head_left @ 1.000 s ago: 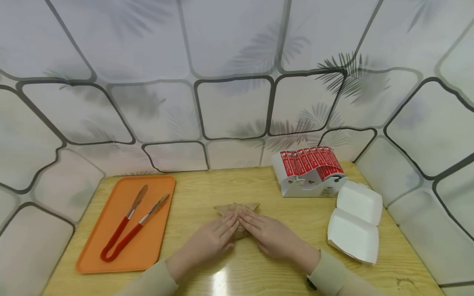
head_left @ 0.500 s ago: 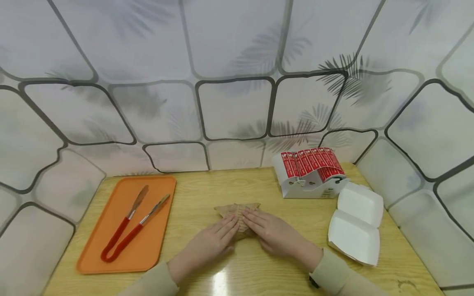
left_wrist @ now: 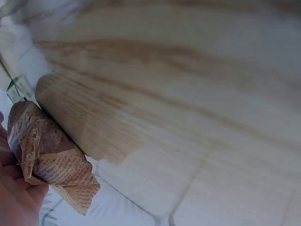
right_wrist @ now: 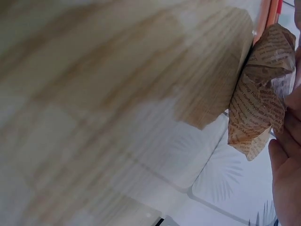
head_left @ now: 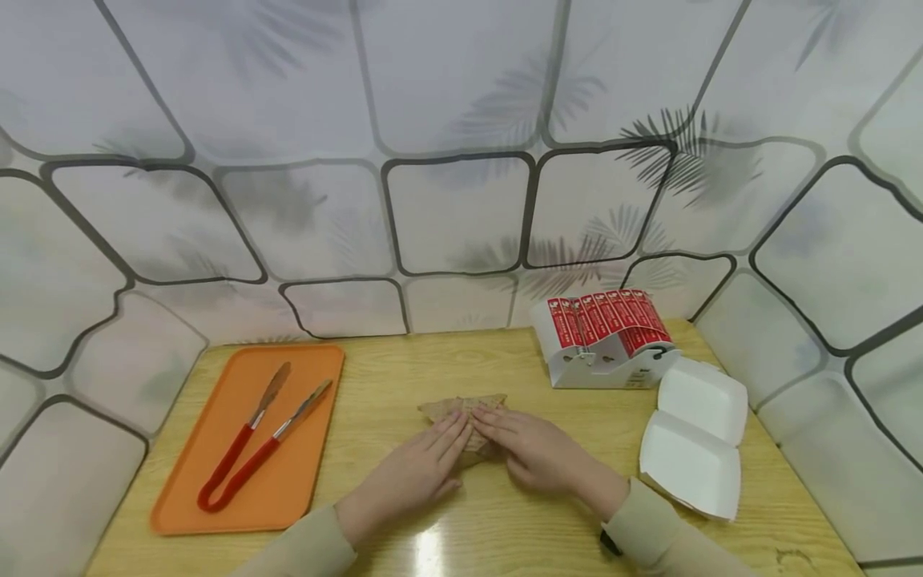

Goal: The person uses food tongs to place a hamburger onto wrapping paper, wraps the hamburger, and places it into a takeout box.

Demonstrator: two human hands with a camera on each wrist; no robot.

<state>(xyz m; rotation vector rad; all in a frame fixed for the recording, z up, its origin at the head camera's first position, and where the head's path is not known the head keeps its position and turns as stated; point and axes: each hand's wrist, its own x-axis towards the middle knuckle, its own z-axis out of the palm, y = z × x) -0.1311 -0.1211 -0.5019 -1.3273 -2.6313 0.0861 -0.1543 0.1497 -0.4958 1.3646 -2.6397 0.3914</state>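
A small parcel in brown printed paper [head_left: 438,408] lies on the table before me, its corners spread out at the far side. My left hand [head_left: 413,473] presses on it from the left with straight fingers, and my right hand [head_left: 546,453] does the same from the right. The fingertips of both hands nearly meet over its middle and hide much of it. In the left wrist view the wrapped parcel [left_wrist: 60,165] bulges, with folded paper and a pointed corner. The right wrist view has the parcel [right_wrist: 256,101] against the fingers of my right hand [right_wrist: 289,174].
An orange tray [head_left: 303,481] at the left holds red-handled tongs [head_left: 241,461]. At the back right stands a white box [head_left: 587,373] of red-labelled packets [head_left: 602,316]. An unfolded white takeaway box [head_left: 688,461] sits at the right. Patterned walls [head_left: 454,216] enclose the wooden table [head_left: 389,369].
My left fingertips have slid a little away from me and toward the parcel's middle. The right hand has shifted only slightly on the paper. The parcel stays in place.
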